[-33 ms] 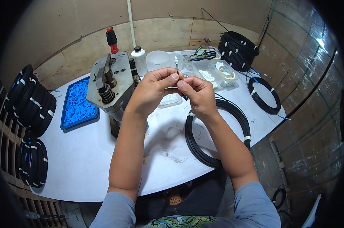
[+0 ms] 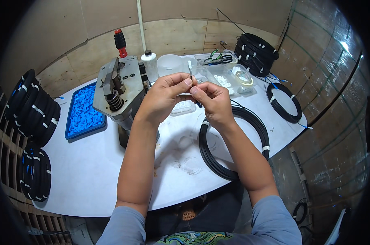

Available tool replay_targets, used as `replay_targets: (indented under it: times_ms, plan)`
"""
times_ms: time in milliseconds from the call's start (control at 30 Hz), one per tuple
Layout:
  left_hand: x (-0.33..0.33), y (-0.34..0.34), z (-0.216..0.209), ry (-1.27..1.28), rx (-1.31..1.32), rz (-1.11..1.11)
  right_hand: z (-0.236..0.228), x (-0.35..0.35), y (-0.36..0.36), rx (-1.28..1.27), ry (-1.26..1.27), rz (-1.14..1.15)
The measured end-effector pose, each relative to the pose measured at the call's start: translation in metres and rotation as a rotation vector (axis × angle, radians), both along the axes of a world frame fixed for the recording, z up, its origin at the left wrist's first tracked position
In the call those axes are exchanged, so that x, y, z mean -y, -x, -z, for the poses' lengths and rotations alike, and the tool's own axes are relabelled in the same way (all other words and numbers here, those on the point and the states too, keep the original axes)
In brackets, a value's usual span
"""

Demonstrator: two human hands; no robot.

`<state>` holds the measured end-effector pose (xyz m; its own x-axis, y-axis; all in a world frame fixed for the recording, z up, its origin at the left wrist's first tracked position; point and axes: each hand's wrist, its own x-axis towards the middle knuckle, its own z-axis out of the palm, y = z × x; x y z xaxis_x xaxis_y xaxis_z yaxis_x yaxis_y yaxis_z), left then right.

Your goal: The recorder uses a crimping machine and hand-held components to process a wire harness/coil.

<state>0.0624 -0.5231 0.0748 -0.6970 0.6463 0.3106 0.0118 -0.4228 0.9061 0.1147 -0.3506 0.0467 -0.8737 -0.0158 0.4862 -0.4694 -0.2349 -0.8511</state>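
Observation:
My left hand [image 2: 164,98] and my right hand [image 2: 211,102] are raised together over the white table [image 2: 91,179]. Between the fingertips of both hands I pinch the end of a thin black cable [image 2: 190,72], whose small white tip points upward. A large black cable coil [image 2: 234,143] lies flat on the table under my right wrist and forearm. Just left of my left hand stands a grey metal press tool [image 2: 119,90] with a spring and a red-handled lever.
A blue tray [image 2: 85,112] of small blue parts sits left of the press. Behind my hands are a white bottle [image 2: 151,65], a clear cup [image 2: 170,65], clear trays with white parts [image 2: 226,77] and a tape roll [image 2: 244,76]. Black coils lie back right [image 2: 256,49], right [image 2: 284,102] and left [image 2: 32,106].

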Motion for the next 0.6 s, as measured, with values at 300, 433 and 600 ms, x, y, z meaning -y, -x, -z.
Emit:
replay_targets:
  times_ms: [300, 433, 600]
  plan:
    - [-0.0015, -0.0032, -0.0026, 0.016, 0.003, -0.035, -0.0017, -0.001, -0.0016, 0.003, -0.016, 0.014]
    - [-0.0024, -0.0025, -0.0027, 0.011, -0.006, -0.036, -0.0004, -0.0019, 0.0003, -0.013, -0.017, 0.01]
    - [-0.0033, -0.001, -0.0012, 0.017, -0.028, -0.053, 0.0002, 0.0006, 0.001, -0.026, -0.017, 0.037]
